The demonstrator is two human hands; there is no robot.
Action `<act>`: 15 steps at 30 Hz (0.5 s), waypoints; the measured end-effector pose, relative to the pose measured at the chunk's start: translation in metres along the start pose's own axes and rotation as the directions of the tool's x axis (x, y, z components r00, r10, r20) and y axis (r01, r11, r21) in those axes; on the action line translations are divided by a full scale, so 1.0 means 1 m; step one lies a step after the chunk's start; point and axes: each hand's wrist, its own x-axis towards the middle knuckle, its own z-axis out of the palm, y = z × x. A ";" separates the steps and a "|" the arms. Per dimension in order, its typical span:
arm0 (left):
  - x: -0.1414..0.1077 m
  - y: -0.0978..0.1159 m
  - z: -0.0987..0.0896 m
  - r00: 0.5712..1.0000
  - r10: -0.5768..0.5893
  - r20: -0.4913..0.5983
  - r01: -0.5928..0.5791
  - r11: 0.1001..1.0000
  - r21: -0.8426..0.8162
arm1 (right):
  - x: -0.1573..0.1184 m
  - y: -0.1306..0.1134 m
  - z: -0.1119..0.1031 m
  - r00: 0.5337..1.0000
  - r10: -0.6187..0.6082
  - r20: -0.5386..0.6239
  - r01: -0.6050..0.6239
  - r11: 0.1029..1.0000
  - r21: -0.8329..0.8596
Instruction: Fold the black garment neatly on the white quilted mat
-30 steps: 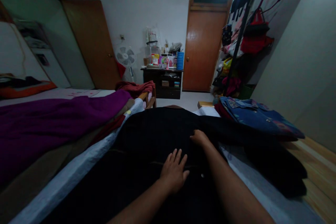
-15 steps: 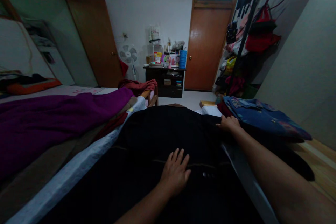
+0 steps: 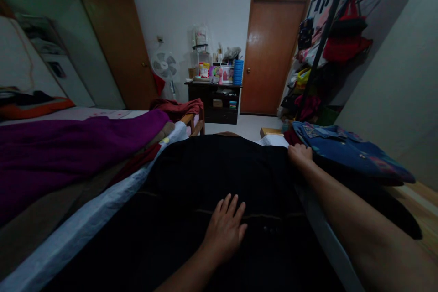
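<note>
A black jacket is spread across the middle of the white-covered surface, with a brown strip at its far edge and thin light seams across it. My left hand lies flat on the jacket with its fingers apart, beside several small buttons. At the jacket's right edge, my right hand has its fingers curled over the cloth and grips it. Part of those fingers is out of sight. Right of that hand lies a folded blue denim garment on top of dark cloth.
Purple cloth and brown cloth lie on the left. A red cloth hangs over a wooden frame. Farther back are a fan, a dark cabinet and a closed door. Bags hang at right.
My right hand has moved slightly outward along the jacket's right edge, and its fingers have curled in around the cloth. My left hand stays flat in place. The view has shifted slightly.
</note>
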 end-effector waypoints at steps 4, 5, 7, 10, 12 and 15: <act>0.000 0.001 -0.001 1.000 -0.002 -0.003 0.002 1.000 -0.003 | -0.005 -0.054 0.003 0.995 -0.086 -0.055 0.090 0.994 0.064; 0.000 0.001 0.000 1.000 -0.003 -0.009 0.003 1.000 -0.001 | -0.008 -0.074 0.007 0.988 -0.144 -0.048 0.148 0.983 0.106; 0.001 0.001 0.000 1.000 0.001 -0.022 -0.001 1.000 0.004 | -0.017 -0.115 0.019 0.976 -0.219 -0.007 0.218 0.963 0.160; 0.001 0.001 0.001 0.999 0.001 -0.033 -0.001 1.000 0.008 | -0.034 -0.157 0.048 0.972 -0.224 0.075 0.203 0.954 0.219; 0.001 0.001 0.002 0.999 -0.003 -0.037 0.003 1.000 0.005 | -0.044 -0.166 0.067 0.976 -0.179 0.121 0.148 0.961 0.232; -0.003 0.002 0.003 0.999 -0.003 -0.041 0.003 1.000 0.000 | -0.052 -0.156 0.086 0.991 -0.070 0.111 0.041 0.969 0.245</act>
